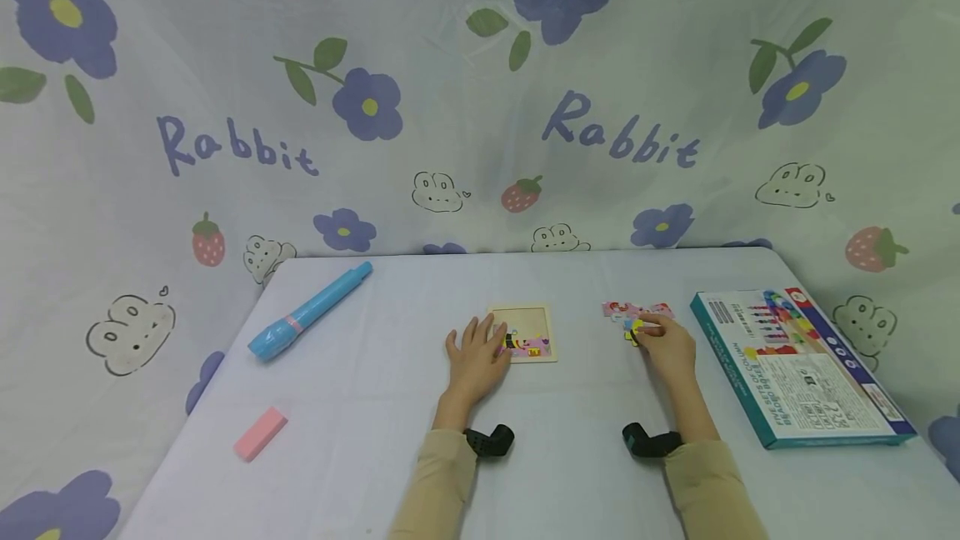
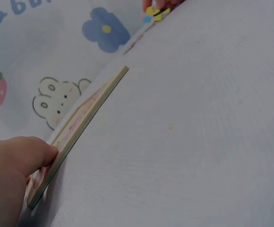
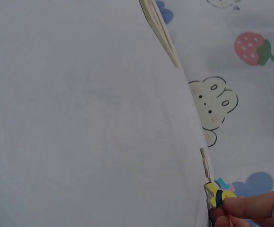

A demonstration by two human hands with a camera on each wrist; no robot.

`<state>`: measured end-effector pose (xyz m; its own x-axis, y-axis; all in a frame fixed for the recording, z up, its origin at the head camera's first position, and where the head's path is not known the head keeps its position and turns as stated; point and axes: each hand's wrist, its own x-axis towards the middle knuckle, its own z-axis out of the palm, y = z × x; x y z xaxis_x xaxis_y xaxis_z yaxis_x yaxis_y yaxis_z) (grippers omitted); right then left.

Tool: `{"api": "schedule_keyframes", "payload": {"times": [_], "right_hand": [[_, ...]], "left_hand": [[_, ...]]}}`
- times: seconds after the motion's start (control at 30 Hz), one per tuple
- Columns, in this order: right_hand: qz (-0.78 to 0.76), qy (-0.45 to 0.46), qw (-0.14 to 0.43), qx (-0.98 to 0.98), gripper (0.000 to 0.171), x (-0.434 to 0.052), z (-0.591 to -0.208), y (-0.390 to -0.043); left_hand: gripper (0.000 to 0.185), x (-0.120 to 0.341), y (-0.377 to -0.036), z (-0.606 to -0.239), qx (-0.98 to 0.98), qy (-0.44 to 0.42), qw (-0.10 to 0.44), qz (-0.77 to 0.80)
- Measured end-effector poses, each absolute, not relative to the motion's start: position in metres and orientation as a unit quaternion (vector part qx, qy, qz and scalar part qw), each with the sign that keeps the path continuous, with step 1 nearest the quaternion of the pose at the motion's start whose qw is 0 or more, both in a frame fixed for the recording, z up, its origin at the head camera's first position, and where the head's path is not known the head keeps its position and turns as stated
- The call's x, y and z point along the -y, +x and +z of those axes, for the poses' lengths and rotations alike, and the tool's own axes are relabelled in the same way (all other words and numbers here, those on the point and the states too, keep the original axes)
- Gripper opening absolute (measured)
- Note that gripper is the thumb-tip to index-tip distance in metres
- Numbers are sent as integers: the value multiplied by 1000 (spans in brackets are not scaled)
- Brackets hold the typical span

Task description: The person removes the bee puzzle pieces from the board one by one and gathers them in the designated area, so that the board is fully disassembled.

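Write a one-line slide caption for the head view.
Left hand rests on a wooden puzzle board while right hand pinches a yellow puzzle piece.

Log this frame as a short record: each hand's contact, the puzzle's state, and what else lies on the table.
left hand: rests on the wooden puzzle board, fingers straight
right hand: pinches a yellow puzzle piece
puzzle state: board partly filled
loose pieces: beyond the right hand
other items: blue pen, pink eraser, boxed bead set
surface: table under light cloth
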<state>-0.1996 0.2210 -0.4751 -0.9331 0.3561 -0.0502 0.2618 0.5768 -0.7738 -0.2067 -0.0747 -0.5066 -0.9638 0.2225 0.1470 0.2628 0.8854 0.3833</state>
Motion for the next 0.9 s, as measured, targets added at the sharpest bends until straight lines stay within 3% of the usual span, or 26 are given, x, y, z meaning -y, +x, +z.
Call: {"api": "schedule_keyframes", "payload": {"times": [0.63, 0.9], "right_hand": [[411, -227, 40, 882, 37, -237, -478, -196], [404, -219, 59, 886, 37, -237, -479, -196]], "left_hand": [[48, 75, -206, -507, 969, -123, 48, -209], [48, 75, -206, -507, 970, -125, 47, -205]]}}
